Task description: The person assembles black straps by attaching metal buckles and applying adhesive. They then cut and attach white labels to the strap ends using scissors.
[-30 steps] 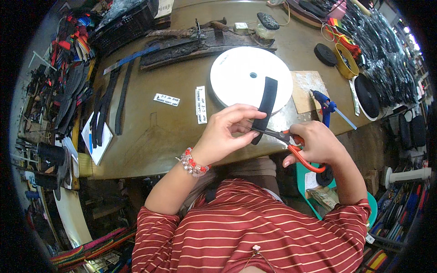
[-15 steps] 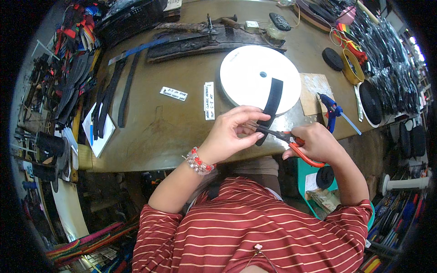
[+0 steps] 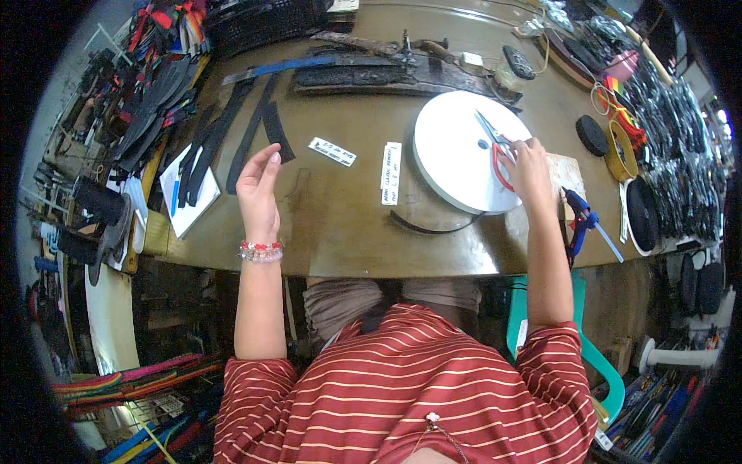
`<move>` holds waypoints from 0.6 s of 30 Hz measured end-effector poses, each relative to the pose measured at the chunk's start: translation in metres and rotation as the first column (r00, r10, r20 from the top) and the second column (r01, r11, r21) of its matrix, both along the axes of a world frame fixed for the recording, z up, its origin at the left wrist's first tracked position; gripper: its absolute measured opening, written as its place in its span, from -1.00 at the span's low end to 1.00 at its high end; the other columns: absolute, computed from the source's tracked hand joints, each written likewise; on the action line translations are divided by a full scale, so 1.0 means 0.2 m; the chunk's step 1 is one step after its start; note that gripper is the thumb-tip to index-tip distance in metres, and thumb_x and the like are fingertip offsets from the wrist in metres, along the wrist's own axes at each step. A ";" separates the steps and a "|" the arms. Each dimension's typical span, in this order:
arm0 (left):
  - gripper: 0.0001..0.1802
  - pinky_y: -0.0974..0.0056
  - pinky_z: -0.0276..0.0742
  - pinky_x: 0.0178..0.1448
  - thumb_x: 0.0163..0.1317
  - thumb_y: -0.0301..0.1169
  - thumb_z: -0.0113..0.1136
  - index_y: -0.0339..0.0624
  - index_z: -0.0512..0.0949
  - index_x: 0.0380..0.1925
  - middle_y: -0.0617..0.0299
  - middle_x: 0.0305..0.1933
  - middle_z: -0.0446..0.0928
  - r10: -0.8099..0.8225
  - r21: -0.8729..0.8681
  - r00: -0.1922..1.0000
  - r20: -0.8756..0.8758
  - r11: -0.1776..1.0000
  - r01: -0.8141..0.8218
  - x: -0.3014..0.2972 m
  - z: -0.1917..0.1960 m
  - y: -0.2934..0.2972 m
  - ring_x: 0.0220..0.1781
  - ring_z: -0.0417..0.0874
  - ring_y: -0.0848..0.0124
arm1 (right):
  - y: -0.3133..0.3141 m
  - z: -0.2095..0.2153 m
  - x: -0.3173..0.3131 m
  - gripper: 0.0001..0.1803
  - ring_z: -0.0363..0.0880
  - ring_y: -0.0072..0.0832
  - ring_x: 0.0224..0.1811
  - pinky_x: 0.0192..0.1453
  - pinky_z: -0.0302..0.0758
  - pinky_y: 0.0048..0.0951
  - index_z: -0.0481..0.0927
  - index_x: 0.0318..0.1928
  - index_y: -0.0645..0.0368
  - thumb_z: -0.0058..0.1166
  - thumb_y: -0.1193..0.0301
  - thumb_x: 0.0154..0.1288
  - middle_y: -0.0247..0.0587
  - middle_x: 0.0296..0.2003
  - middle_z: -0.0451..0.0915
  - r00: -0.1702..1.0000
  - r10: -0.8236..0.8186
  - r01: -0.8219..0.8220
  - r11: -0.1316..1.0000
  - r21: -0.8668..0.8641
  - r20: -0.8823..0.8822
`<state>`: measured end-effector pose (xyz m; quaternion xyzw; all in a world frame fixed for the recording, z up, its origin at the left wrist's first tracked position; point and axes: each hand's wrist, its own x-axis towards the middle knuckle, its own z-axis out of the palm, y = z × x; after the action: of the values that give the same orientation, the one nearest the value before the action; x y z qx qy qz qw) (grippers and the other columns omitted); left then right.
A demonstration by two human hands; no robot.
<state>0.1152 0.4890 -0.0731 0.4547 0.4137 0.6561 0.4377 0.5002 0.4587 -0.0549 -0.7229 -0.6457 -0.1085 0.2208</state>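
At the left of the table my left hand [image 3: 260, 189] has thumb and forefinger pressed together at the edge of a short black webbing strip [image 3: 277, 127]. That strip lies slantwise beside longer black strips [image 3: 251, 139]. My right hand [image 3: 532, 172] grips the red handles of a pair of scissors [image 3: 506, 155] over the large white spool [image 3: 456, 166], blades pointing away from me. From under the spool's near side a loose black tape end [image 3: 425, 228] curls out leftward on the table.
Two white labels [image 3: 391, 174] [image 3: 332, 151] lie mid-table. A blue glue gun [image 3: 583, 220] rests right of the spool on a board [image 3: 568, 178]. Behind are a dark wooden block [image 3: 355, 80] and a blue ruler [image 3: 278, 68]. A green chair [image 3: 603, 371] stands below the right edge.
The cut black strip has gone from in front of the spool to the left side with my left hand. My right hand has carried the scissors up onto the spool.
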 end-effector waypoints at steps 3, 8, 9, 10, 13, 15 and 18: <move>-0.83 0.45 0.47 -0.09 0.14 -0.55 0.19 -0.24 0.59 -0.23 0.27 -0.21 0.59 -0.150 -0.024 0.988 -0.026 0.988 0.150 0.10 0.00 -0.11 -0.21 0.55 0.56 | -0.10 0.02 -0.27 -0.71 0.55 -0.34 -0.29 -0.20 0.48 -0.42 0.54 -0.19 0.29 0.16 0.35 0.14 -0.13 -0.36 0.55 0.906 0.209 -0.163 0.975 0.153 -0.367; -0.85 0.48 0.48 -0.13 0.12 -0.64 0.14 -0.25 0.58 -0.30 0.30 -0.25 0.55 -0.608 -0.128 0.762 -0.220 0.793 0.596 0.40 -0.08 -0.30 -0.22 0.55 0.57 | -0.29 -0.09 -0.60 -0.80 0.47 -0.63 -0.33 -0.28 0.42 -0.59 0.53 -0.17 0.25 0.11 0.45 0.20 -0.25 -0.40 0.54 0.438 0.112 -0.368 0.928 -0.064 -0.892; -0.85 0.48 0.49 -0.13 0.12 -0.63 0.14 -0.26 0.57 -0.29 0.30 -0.26 0.55 -0.623 -0.161 0.761 -0.179 0.782 0.602 0.39 -0.08 -0.29 -0.23 0.56 0.57 | -0.30 -0.11 -0.60 -0.77 0.48 -0.64 -0.32 -0.27 0.42 -0.60 0.52 -0.15 0.26 0.12 0.44 0.19 -0.20 -0.38 0.56 0.373 0.027 -0.327 0.939 -0.104 -0.927; -0.85 0.48 0.50 -0.14 0.12 -0.63 0.14 -0.26 0.55 -0.27 0.31 -0.26 0.55 -0.633 -0.188 0.762 -0.137 0.772 0.607 0.37 -0.07 -0.26 -0.24 0.56 0.57 | -0.32 -0.14 -0.61 -0.78 0.47 -0.65 -0.32 -0.27 0.42 -0.60 0.53 -0.17 0.26 0.12 0.45 0.19 -0.22 -0.38 0.55 0.281 0.092 -0.341 0.940 -0.010 -0.955; -0.83 0.44 0.52 -0.12 0.11 -0.59 0.16 -0.25 0.53 -0.25 0.31 -0.27 0.56 -0.514 -0.239 0.796 -0.320 0.856 0.458 0.20 -0.04 -0.08 -0.25 0.57 0.55 | -0.40 -0.20 -0.58 -0.90 0.49 -0.62 -0.36 -0.27 0.44 -0.57 0.56 -0.28 0.25 0.09 0.50 0.19 -0.23 -0.38 0.56 0.190 0.204 -0.245 0.957 0.155 -0.960; -0.80 0.41 0.53 -0.12 0.11 -0.56 0.17 -0.23 0.55 -0.22 0.27 -0.25 0.58 -0.370 -0.123 0.859 -0.355 0.929 0.350 0.01 -0.02 0.13 -0.23 0.58 0.51 | -0.46 -0.22 -0.55 -0.91 0.52 -0.56 -0.38 -0.28 0.45 -0.55 0.57 -0.29 0.25 0.08 0.51 0.19 -0.21 -0.37 0.58 0.450 0.267 -0.239 0.955 0.174 -0.852; -0.76 0.42 0.56 -0.13 0.09 -0.59 0.19 -0.32 0.53 -0.19 0.22 -0.26 0.58 -0.239 -0.305 0.920 -0.312 0.942 0.141 -0.21 -0.04 0.42 -0.25 0.59 0.50 | -0.54 -0.26 -0.55 -0.92 0.55 -0.41 -0.39 -0.28 0.46 -0.49 0.57 -0.30 0.25 0.08 0.53 0.17 -0.15 -0.38 0.58 0.647 0.287 -0.295 0.949 0.116 -0.707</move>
<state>0.0728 0.5733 -0.0813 0.5351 0.5246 0.4563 0.4798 0.3902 0.3514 -0.1076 -0.5957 -0.6165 0.2209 0.4651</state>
